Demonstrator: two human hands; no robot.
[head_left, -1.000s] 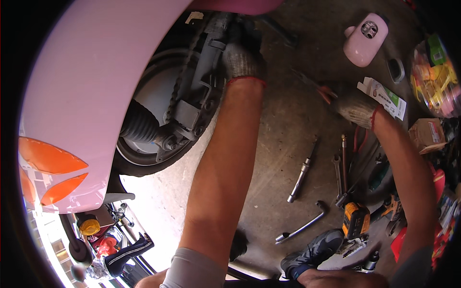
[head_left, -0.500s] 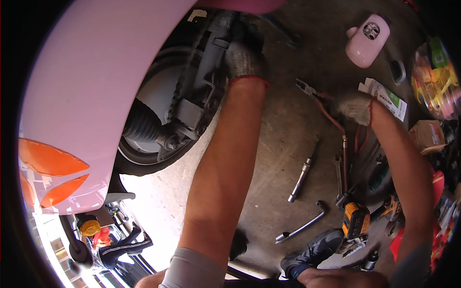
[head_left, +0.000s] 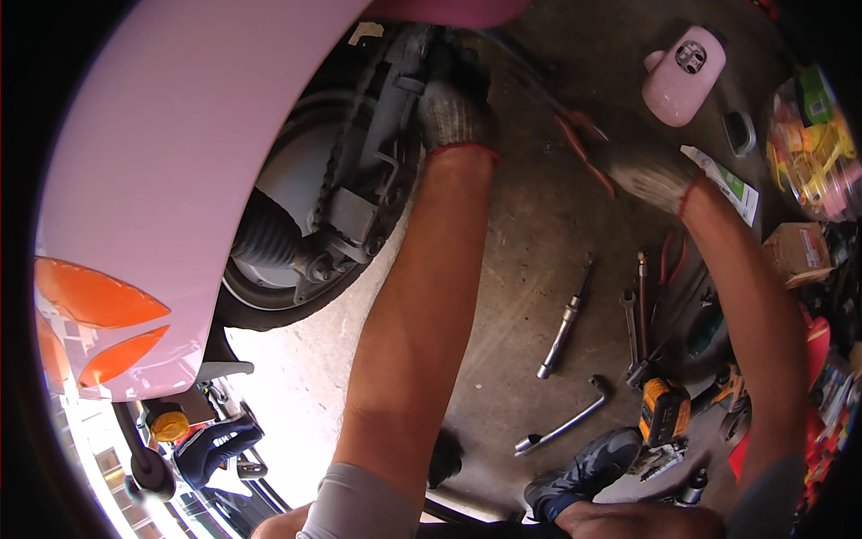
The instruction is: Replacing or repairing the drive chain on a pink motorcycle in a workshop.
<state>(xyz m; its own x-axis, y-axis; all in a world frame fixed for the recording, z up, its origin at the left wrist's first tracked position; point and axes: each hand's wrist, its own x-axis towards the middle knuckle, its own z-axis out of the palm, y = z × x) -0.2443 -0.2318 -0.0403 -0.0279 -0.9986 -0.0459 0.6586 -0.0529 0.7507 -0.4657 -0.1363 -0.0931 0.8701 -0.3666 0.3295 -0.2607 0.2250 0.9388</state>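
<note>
Beside the wheel (head_left: 285, 166), our left hand (head_left: 456, 110) meets the grey strut (head_left: 386, 117), its closure too hidden to tell, while right of the wheel our right hand (head_left: 648, 171) grips blurred red-handled pliers (head_left: 564, 119), which could slip if one handle swings loose.

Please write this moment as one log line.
left hand: beside wheel, grip unclear; right hand: holding red-handled pliers, blurred; floor: pink casing

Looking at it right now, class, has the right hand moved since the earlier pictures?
Yes: judged against the white-and-green box, the right hand has shifted up and left in view.
</note>
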